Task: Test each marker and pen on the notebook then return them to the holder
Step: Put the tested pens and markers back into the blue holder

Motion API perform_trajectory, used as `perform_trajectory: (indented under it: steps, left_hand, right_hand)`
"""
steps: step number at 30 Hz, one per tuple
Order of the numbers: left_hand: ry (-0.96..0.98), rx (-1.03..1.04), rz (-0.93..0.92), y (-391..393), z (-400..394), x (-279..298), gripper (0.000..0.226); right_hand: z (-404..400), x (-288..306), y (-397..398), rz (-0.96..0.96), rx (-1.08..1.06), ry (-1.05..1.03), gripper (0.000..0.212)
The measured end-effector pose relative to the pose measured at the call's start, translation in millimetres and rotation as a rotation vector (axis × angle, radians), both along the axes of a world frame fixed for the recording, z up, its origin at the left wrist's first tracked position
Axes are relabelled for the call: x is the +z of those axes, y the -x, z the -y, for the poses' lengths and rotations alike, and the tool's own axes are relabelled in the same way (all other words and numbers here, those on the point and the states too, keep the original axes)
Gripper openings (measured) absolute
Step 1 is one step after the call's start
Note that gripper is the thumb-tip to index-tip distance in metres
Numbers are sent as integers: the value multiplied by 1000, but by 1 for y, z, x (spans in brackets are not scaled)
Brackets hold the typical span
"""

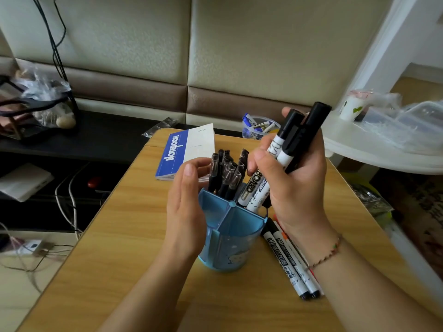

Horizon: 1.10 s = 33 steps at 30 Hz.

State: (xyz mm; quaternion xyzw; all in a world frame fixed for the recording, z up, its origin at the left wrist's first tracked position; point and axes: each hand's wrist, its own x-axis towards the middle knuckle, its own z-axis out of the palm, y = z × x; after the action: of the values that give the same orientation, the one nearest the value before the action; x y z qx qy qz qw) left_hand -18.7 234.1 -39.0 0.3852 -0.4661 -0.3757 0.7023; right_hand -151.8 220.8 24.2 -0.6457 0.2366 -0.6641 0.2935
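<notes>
Blue holder half-hidden by relaxed left hand (right hand grips markers).

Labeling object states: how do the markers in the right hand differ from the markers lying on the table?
The markers in the right hand are bunched and near upright, lower ends in the blue holder; the markers on the table lie flat beside the holder, untouched. The right hand grips the first group, which look thicker; the table ones look slimmer. Both groups have white printed barrels and black caps.

Blue holder, blue-and-white notebook, black-capped white markers.
</notes>
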Motion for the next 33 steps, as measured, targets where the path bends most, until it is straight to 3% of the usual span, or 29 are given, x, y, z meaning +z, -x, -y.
perform_trajectory:
  steps: [9,22,27,33]
  left_hand:
    - [-5,3,1,0,-1,1,51]
    - [-7,-7,0,0,-2,1,54]
    - [7,-21,14,0,-2,1,53]
    - [13,-23,26,-1,-2,0,54]
  right_hand:
    - [1,6,-8,42,-19,0,50]
    - [-3,2,-3,-51,-180,-139,40]
    - [-5,4,-12,-113,-226,-102,33]
    - [-6,-1,-19,-48,-241,-127,40]
